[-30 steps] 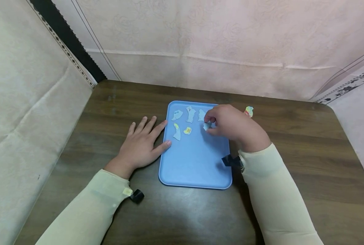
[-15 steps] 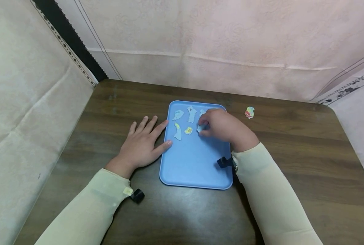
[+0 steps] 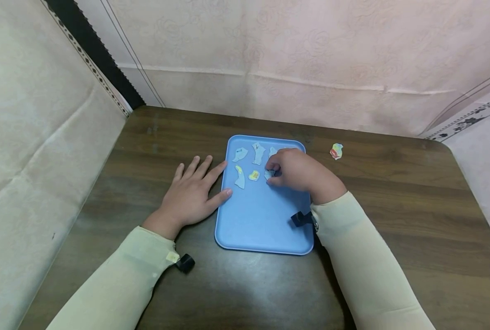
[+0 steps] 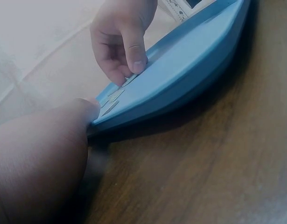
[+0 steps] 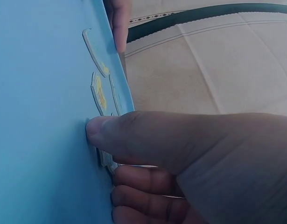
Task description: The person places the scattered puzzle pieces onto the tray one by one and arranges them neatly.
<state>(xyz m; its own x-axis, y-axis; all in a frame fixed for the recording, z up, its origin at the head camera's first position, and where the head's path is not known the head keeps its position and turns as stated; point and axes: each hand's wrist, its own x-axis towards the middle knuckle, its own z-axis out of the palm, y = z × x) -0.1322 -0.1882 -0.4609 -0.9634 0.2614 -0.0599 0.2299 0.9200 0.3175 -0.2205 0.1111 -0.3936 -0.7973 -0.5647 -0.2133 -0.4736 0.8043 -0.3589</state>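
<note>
My right hand is over the upper right of the blue tray, thumb and index finger pinching a thin, irregular light-blue piece low at the tray's surface. In the right wrist view the thumb covers part of that piece. Similar flat pieces lie around it: a yellow-centred one just left, a long curved one beyond that, and several in the row above. My left hand lies spread on the table, with its thumb and index fingertips at the tray's left rim.
A small multicoloured piece lies on the wooden table right of the tray. Pale cloth hangs along the table's back edge and both sides.
My right hand has moved left across the tray with the light-blue piece, bringing it closer to the yellow-centred one, then nearly stopped. The left hand has stayed in place.
</note>
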